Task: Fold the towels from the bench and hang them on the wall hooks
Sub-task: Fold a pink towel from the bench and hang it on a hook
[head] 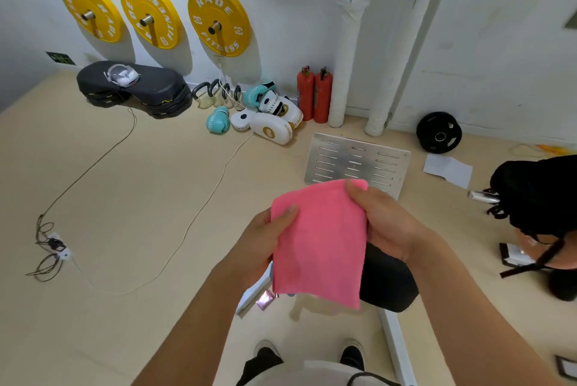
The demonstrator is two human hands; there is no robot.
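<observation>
Both hands hold a folded pink towel point(318, 242) in the air, left hand point(265, 242) and right hand point(384, 223) pinching its side edges, folding apparently finished; hanging on a wall hook likely comes next.

A plain pink towel point(318, 242) against a beige floor point(140, 198); three yellow weight plates point(218, 18) with white lettering on a white wall point(296, 10), two red fire extinguishers point(313, 95), teal boxing gloves point(218, 119), a black plate point(438, 132)
</observation>
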